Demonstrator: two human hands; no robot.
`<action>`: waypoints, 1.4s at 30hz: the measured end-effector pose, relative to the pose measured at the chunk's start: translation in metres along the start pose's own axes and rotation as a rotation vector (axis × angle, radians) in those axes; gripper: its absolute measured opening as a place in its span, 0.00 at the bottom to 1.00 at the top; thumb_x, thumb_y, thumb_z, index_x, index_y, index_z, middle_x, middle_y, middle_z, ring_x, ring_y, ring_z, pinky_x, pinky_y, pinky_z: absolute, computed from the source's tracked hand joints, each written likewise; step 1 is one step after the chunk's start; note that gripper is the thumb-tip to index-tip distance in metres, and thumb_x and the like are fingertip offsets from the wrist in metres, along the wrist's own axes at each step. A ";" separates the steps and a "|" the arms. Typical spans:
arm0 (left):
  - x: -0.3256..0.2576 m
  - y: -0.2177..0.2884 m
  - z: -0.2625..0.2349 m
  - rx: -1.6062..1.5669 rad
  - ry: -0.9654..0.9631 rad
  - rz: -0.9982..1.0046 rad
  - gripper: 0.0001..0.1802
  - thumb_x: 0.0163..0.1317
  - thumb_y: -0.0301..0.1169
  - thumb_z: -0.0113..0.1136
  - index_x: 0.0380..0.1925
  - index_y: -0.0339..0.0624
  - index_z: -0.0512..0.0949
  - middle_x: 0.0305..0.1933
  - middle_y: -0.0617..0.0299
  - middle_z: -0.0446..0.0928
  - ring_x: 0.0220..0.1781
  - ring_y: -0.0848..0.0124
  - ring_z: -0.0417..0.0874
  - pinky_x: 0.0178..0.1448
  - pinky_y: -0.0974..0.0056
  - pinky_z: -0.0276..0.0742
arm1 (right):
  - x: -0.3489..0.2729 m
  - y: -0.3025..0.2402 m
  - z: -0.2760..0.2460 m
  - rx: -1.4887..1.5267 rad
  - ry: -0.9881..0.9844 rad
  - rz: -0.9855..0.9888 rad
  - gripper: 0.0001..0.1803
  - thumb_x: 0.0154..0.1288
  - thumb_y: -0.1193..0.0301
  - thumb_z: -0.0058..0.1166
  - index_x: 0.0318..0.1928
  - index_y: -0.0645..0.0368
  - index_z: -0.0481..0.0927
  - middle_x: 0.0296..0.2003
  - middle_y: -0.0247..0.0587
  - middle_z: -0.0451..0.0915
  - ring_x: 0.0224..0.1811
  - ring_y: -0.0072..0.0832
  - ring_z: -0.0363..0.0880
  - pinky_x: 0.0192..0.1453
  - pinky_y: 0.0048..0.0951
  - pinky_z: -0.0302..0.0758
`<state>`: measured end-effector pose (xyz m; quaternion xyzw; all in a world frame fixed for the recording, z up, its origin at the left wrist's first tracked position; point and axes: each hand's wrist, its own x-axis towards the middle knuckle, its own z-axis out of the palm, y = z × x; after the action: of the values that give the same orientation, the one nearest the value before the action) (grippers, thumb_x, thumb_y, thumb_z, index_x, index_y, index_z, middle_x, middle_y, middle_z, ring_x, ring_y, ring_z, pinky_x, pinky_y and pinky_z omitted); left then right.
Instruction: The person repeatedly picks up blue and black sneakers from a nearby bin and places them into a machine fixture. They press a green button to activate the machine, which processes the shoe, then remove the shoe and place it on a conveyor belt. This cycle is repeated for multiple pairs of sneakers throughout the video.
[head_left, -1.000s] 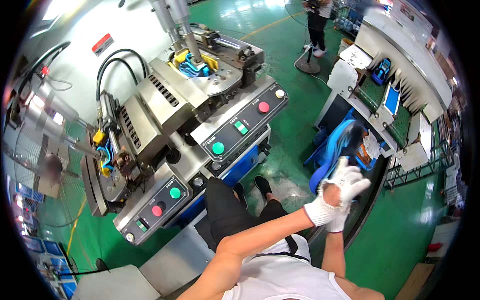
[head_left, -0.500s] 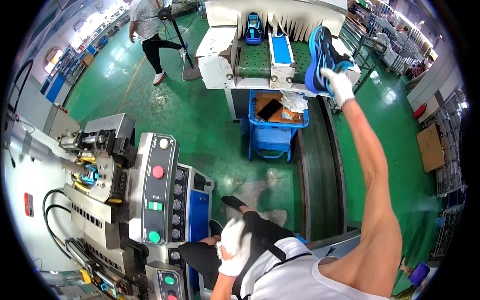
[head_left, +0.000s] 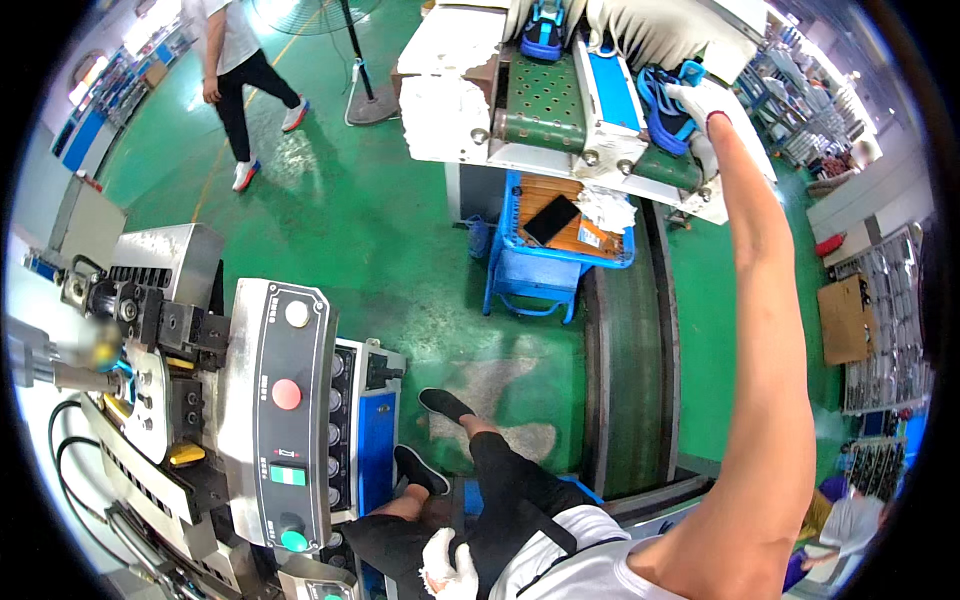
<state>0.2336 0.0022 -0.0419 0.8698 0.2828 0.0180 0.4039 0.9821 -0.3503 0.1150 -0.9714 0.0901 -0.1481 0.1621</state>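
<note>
A blue and black sneaker [head_left: 662, 122] rests on the right-hand belt lane at the mouth of a white conveyor machine [head_left: 455, 115]. My right hand [head_left: 703, 104], in a white glove, reaches out at arm's length and grips the shoe's upper at its right side; part of the fingers is hidden against it. Low in front of my body, my left hand [head_left: 452, 570], also gloved in white, holds nothing visible, its thumb and fingers apart. Another blue and black sneaker [head_left: 544, 30] sits on the perforated green belt [head_left: 545, 95] in the left lane.
A blue cart [head_left: 540, 265] under the conveyor's front holds a black phone [head_left: 551, 219] and crumpled white material [head_left: 606, 209]. At left stands a machine with a button panel [head_left: 285, 400]. A dark floor track [head_left: 632, 380] runs toward me. Another person [head_left: 240, 80] walks near a standing fan [head_left: 372, 105].
My right hand has turned the sneaker and lowered it onto the right belt lane. My left hand has dropped lower. The view has shifted, and the other person has stepped along.
</note>
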 end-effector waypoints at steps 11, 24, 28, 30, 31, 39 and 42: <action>-0.063 -0.061 -0.015 -0.056 0.274 -0.169 0.19 0.70 0.27 0.67 0.59 0.34 0.81 0.59 0.44 0.84 0.59 0.50 0.87 0.66 0.52 0.82 | -0.394 -0.017 0.123 1.007 -0.361 -0.039 0.22 0.82 0.60 0.55 0.63 0.64 0.79 0.57 0.49 0.84 0.59 0.37 0.83 0.66 0.38 0.79; -0.454 -0.144 -0.040 0.152 0.864 -1.293 0.17 0.71 0.43 0.64 0.47 0.43 0.86 0.49 0.48 0.88 0.54 0.47 0.88 0.58 0.49 0.82 | -0.808 -0.181 0.027 0.647 -2.191 -0.830 0.27 0.77 0.78 0.58 0.73 0.67 0.70 0.68 0.54 0.79 0.71 0.41 0.80 0.74 0.38 0.77; -0.580 -0.106 -0.031 0.138 0.820 -1.782 0.25 0.73 0.53 0.58 0.52 0.43 0.84 0.54 0.46 0.87 0.57 0.44 0.87 0.62 0.46 0.81 | -0.834 -0.192 0.021 0.446 -2.100 -1.214 0.26 0.76 0.76 0.60 0.71 0.69 0.73 0.65 0.53 0.83 0.69 0.38 0.83 0.74 0.37 0.77; -0.580 -0.095 -0.003 0.001 0.561 -1.923 0.29 0.75 0.56 0.54 0.57 0.42 0.83 0.55 0.39 0.86 0.60 0.42 0.86 0.65 0.42 0.80 | -0.836 -0.194 0.024 0.407 -2.062 -1.291 0.25 0.76 0.76 0.59 0.70 0.69 0.74 0.64 0.53 0.84 0.67 0.37 0.84 0.72 0.36 0.78; -0.570 -0.091 0.014 -0.071 0.516 -1.912 0.36 0.69 0.59 0.58 0.61 0.39 0.80 0.61 0.37 0.83 0.64 0.43 0.84 0.68 0.44 0.79 | -0.831 -0.196 0.023 0.364 -1.986 -1.444 0.25 0.76 0.76 0.59 0.69 0.69 0.74 0.63 0.53 0.84 0.65 0.37 0.85 0.71 0.36 0.79; -0.535 -0.148 0.105 -0.330 0.172 -1.852 0.46 0.54 0.64 0.71 0.63 0.39 0.79 0.66 0.46 0.83 0.68 0.51 0.84 0.72 0.47 0.76 | -0.839 -0.185 0.031 0.237 -1.980 -1.387 0.27 0.71 0.78 0.62 0.69 0.68 0.74 0.61 0.55 0.84 0.64 0.40 0.85 0.70 0.39 0.81; -0.516 -0.113 0.047 -0.390 0.314 -1.851 0.49 0.57 0.65 0.68 0.66 0.36 0.75 0.67 0.42 0.81 0.71 0.50 0.81 0.76 0.48 0.72 | -0.853 -0.172 0.041 0.273 -2.156 -1.149 0.27 0.73 0.77 0.62 0.69 0.69 0.74 0.62 0.54 0.84 0.64 0.38 0.85 0.69 0.38 0.81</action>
<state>-0.2416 -0.2337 -0.0522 0.2066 0.9009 -0.1449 0.3532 0.2150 0.0123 -0.0836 -0.4705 -0.5471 0.6723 0.1651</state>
